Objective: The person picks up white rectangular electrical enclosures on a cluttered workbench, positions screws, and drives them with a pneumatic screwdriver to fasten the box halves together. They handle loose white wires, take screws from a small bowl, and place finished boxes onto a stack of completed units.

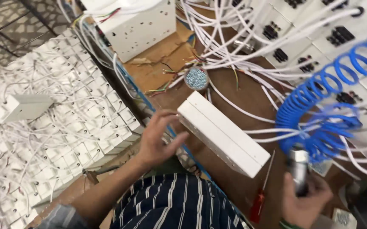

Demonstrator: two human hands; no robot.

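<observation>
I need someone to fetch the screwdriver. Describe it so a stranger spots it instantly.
Start at the long white box lying across the brown worktable. Just past its near right corner lies the screwdriver, beside the right hand. Its red handle and thin metal shaft set it apart from the white cables.

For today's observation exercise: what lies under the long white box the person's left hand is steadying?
Under the long white box lie the brown worktop and white cables emerging from beneath it. Whatever sits directly below its middle is covered.
</observation>
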